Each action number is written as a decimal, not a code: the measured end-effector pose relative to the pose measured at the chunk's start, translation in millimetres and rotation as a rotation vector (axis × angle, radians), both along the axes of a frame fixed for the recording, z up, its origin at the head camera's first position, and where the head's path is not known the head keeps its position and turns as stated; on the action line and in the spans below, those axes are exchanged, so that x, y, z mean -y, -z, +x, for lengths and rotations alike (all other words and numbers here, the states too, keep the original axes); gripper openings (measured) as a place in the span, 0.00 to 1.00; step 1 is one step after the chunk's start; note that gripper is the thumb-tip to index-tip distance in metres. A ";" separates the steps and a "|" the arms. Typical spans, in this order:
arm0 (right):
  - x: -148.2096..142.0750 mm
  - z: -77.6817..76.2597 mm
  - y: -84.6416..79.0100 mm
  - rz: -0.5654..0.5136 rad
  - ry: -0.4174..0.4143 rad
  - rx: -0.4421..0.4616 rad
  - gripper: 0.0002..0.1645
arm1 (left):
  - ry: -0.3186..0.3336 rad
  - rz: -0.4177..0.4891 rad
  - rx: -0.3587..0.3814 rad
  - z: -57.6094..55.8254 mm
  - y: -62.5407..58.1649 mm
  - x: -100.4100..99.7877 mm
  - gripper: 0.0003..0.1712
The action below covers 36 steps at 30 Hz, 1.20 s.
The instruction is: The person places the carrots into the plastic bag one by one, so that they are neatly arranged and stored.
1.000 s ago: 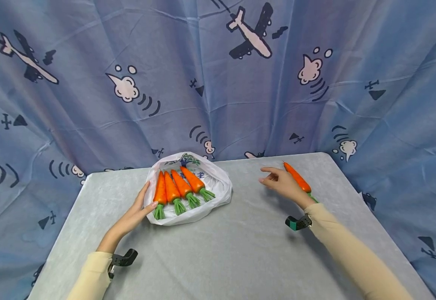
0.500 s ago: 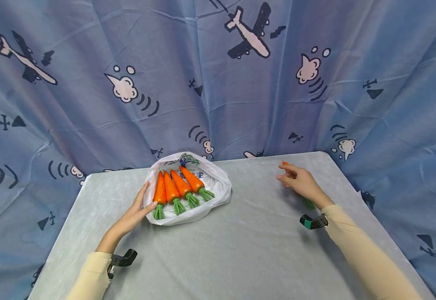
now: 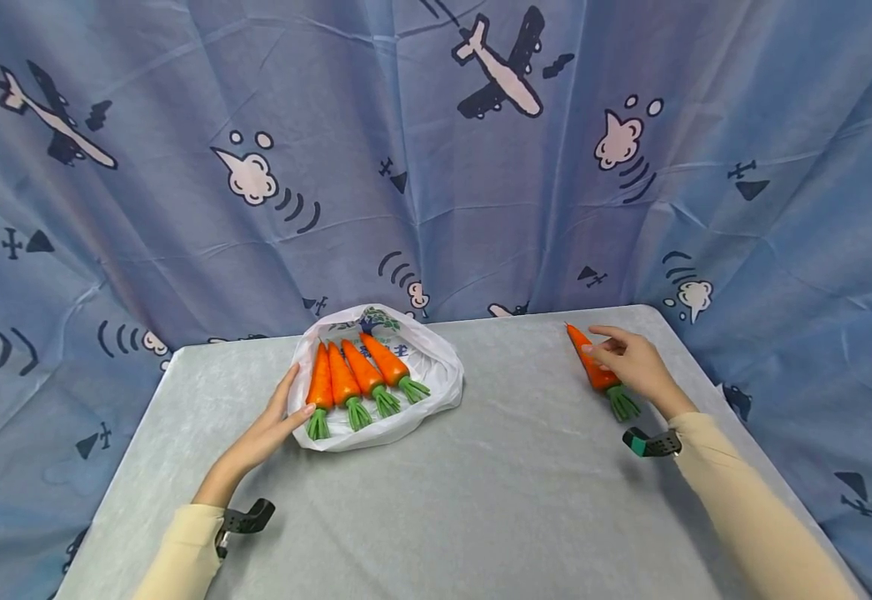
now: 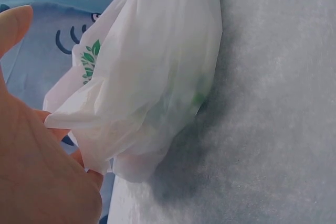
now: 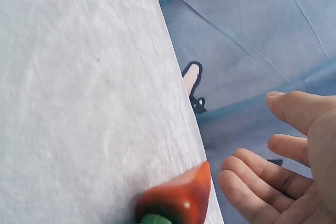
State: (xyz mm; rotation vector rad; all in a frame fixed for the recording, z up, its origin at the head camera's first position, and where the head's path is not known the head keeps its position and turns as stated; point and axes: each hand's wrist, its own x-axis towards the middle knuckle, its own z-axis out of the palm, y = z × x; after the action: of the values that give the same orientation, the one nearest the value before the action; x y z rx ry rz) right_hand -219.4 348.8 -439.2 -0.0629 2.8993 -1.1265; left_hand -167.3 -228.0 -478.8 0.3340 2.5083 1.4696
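Note:
A white plastic bag (image 3: pixel 448 375) lies with its mouth spread, several orange carrots (image 3: pixel 346 375) with green tops side by side in it. My left hand (image 3: pixel 267 429) is at the bag's left edge, its fingers touching the plastic and its thumb extended. In the left wrist view the bag (image 4: pixel 152 66) partly covers those fingertips. One single carrot (image 3: pixel 592 367) lies on the table at the right. Just above and to the right of it is my right hand (image 3: pixel 634 362), fingers loosely bent. The right wrist view shows a gap between this hand (image 5: pixel 283 177) and the carrot (image 5: pixel 176 198).
A grey-white cloth covers the table (image 3: pixel 436 517). Right behind its back edge hangs a blue curtain (image 3: pixel 346 167) printed with planes. Each wrist wears a dark strap, such as the right strap (image 3: pixel 654 443).
My right hand has moved right, passing over the single carrot to its right side. The carrot, the bag and my left hand stay where they were.

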 end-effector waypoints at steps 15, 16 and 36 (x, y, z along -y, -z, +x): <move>-26.2 -1.6 14.2 0.031 0.058 -0.035 0.36 | -0.004 -0.001 -0.003 1.0 0.1 -0.1 0.48; -27.6 -1.6 15.9 0.042 0.061 -0.036 0.36 | -0.005 -0.001 -0.003 1.0 0.0 0.0 0.48; -38.1 5.0 47.4 0.101 0.023 0.137 0.47 | -0.003 -0.003 0.005 1.4 -0.1 -0.2 0.48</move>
State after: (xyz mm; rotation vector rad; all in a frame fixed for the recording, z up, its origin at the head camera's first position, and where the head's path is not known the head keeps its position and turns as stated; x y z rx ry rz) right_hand -214.4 386.8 -486.6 0.0486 2.8364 -0.9458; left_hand -165.9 -227.9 -478.8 0.3259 2.5077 1.4665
